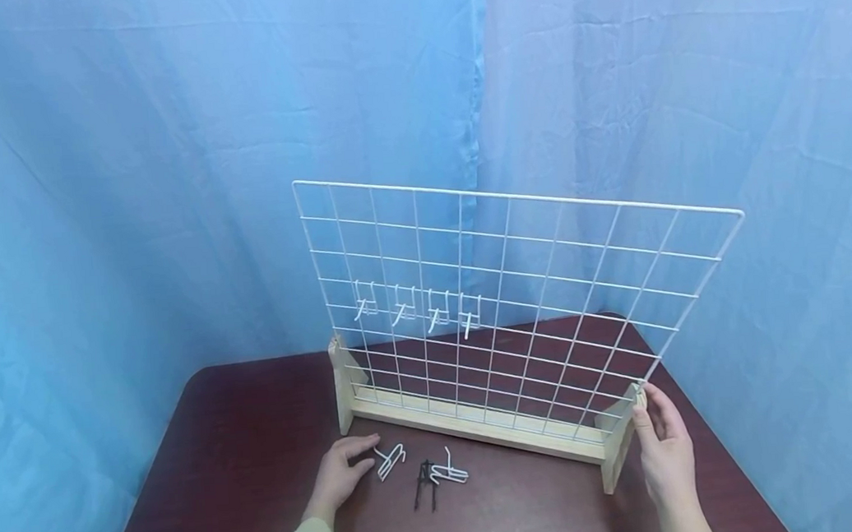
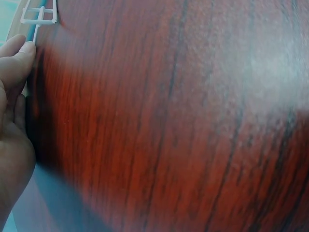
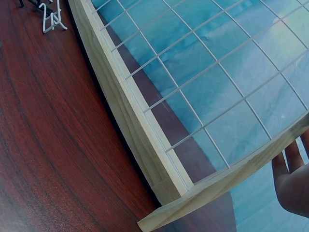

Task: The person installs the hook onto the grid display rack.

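Dark red table (image 1: pixel 238 444); right hand (image 1: pixel 664 447) grips wooden stand (image 1: pixel 475 431), tug could tip grid (image 1: pixel 509 197); left hand (image 1: pixel 339 471), fingers parted, empty beside white hook (image 1: pixel 391 461)

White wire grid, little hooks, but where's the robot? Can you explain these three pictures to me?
There's no robot: each grip is a person's bare hand. The wide picture comes from a camera on the head; the others come from cameras on the left and right wrists. On the dark red table is a wooden stand with a white wire grid, where four white hooks hang. In front lie a loose white hook, a second loose hook and a black piece. The right grip holds the stand's end. The left grip is by the first loose hook; whether it pinches it, I can't tell.
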{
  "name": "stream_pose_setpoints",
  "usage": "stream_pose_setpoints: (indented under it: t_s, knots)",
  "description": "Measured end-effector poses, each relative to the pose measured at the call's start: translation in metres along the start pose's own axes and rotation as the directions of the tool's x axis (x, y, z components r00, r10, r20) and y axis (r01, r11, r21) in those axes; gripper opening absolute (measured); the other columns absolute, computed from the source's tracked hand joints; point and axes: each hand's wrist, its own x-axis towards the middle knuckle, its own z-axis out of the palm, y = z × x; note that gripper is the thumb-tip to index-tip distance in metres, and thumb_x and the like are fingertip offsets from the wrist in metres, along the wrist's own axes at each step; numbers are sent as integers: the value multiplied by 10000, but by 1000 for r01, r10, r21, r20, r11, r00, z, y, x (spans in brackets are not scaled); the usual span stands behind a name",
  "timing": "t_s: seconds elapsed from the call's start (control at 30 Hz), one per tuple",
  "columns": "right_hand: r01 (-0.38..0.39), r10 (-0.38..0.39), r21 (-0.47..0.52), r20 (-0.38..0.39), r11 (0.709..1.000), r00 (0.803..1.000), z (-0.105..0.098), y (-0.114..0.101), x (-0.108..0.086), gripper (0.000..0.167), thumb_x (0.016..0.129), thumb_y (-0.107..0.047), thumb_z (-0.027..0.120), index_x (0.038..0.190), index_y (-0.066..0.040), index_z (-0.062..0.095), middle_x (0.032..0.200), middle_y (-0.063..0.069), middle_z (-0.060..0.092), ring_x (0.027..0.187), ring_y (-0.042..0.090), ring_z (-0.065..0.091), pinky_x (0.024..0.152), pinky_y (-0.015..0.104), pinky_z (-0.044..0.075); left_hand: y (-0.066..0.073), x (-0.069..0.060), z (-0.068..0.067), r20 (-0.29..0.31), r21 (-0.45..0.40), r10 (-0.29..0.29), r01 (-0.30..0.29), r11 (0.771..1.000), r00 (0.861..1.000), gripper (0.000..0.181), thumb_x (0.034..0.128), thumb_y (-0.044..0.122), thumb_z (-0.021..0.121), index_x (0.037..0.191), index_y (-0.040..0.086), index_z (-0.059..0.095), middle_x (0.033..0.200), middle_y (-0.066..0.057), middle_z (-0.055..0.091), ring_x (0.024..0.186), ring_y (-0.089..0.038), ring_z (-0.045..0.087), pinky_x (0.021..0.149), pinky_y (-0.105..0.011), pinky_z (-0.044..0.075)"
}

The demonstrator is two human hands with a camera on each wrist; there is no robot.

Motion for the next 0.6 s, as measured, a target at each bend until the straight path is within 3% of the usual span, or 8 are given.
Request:
stream_pose_setpoints:
  t_s: [0.3,0.6]
  knots:
    - [9,-9,29,-4,1000,1000,0,1,0,459,1023,-154,542,1464,-70,446,1298,-120,513,1390,156,386,1046,154,367,0,-1,-1,21,26,-31,30,999,999,363,767,120,791,1119,202,758,1138,24,705,1168,-294,557,1037,-551,403]
    - [35,-36,54,8,998,999,0,3,1,454,1019,-120,544,1457,-51,446,1250,-165,528,1357,117,414,1005,121,387,-1,-4,3,-8,45,37,-37,998,999,308,720,158,836,1020,213,787,1036,73,721,1101,-251,571,1010,-524,419]
